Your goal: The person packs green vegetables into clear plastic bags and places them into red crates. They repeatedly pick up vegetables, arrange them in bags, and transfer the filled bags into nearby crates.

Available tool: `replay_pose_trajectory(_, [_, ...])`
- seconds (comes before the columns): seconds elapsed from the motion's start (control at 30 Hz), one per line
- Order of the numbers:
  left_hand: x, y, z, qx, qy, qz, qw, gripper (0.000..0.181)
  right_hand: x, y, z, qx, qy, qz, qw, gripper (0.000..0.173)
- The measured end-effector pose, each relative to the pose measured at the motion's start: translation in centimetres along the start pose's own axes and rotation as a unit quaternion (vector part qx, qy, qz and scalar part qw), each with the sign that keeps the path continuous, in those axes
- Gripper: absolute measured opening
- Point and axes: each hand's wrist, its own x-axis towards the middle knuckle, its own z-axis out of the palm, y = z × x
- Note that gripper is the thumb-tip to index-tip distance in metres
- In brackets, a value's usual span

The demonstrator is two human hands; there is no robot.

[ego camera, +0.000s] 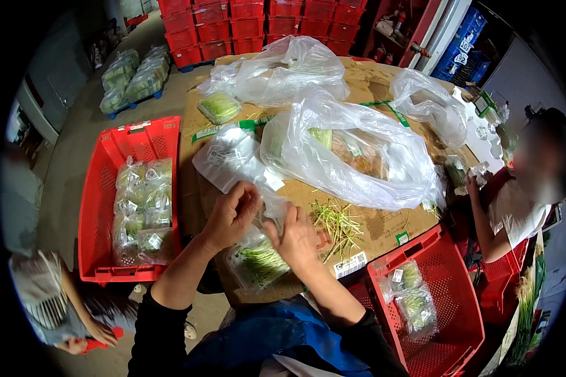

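Observation:
In front of me a clear plastic bag (276,207) wraps a tray of green sprouts (259,261) at the table's near edge. My right hand (295,235) grips the gathered neck of this bag between thumb and fingers. My left hand (236,209) is beside the neck with its fingers curled; whether it pinches the film is hard to see. Just beyond lies a stack of flat printed plastic bags (226,155). Loose sprout stems (337,226) are scattered to the right of my right hand.
Cardboard (387,221) covers the table. Large open plastic bags (349,146) hold more packs, and a sprout tray (219,107) sits behind. Red crates with bagged sprouts flank me, at left (94,198) and right (457,301). A co-worker (514,207) works at right, another person (52,301) at left.

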Motion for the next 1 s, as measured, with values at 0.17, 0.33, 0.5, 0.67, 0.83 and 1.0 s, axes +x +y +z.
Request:
replay_pose_trajectory(0.17, [-0.7,2.0,-2.8,0.244,-0.089,0.047,0.964,0.036,0.5,6.1,0.8,0.048,-0.079,0.091,0.992,0.024])
replay_pose_trajectory(0.33, [-3.2,-6.9,-5.4,0.404,0.007,0.1,0.909,0.044,1.6,7.0,-0.3,0.559,-0.096,0.304,0.765,0.019])
replay_pose_trajectory(0.5, [-5.5,-12.9,-6.9,0.325,0.145,-0.018,0.934,0.027,1.2,6.7,-1.4,0.751,-0.112,0.323,0.565,0.024])
replay_pose_trajectory(0.67, [-6.8,-16.8,-6.2,-0.245,0.183,-0.345,0.887,0.014,0.7,5.4,-2.0,0.578,-0.262,0.275,0.722,0.047])
replay_pose_trajectory(0.83, [-6.1,-15.9,-6.4,-0.441,0.238,-0.391,0.772,0.013,0.0,5.6,0.9,0.283,-0.355,0.063,0.889,0.027])
replay_pose_trajectory(1.0, [-3.0,-8.6,-5.2,-0.38,0.348,-0.219,0.829,0.013,2.3,6.3,3.6,0.358,-0.204,0.052,0.91,0.024])
